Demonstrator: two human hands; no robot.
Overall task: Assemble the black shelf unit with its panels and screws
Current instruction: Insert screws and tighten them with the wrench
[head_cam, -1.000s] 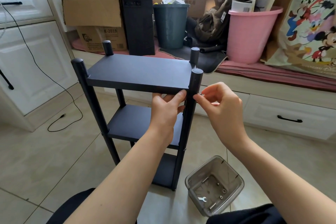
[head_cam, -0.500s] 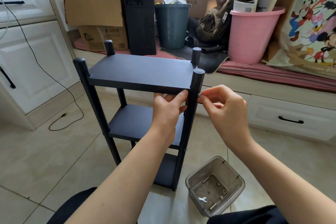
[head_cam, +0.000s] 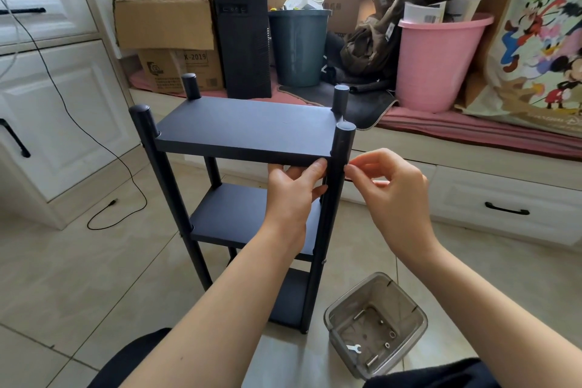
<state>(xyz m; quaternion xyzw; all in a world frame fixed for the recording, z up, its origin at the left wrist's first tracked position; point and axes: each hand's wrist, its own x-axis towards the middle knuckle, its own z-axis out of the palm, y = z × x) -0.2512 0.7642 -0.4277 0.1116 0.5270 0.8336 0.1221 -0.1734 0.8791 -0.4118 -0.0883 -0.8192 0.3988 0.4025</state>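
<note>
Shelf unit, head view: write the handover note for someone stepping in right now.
Left hand grips the top panel front edge beside the near right post. Right hand pinches at that post's outer side at panel height; the screw itself is hidden by fingertips. Shelf unit stands upright on the floor, three panels seated between four posts. Clear bin by it holds loose hardware and a small wrench. Left: finish this joint, check the others.

- Beige tiled floor (head_cam: 63, 277) under everything, daylit.
- White panelled cabinet (head_cam: 47, 104) well left of the grip, a black cable (head_cam: 104, 148) trailing down it.
- White drawer bench (head_cam: 504, 198) to the right.
- Behind: cardboard box (head_cam: 163, 16), computer tower (head_cam: 242, 31), dark bin (head_cam: 299, 47), pink bucket (head_cam: 437, 63).
</note>
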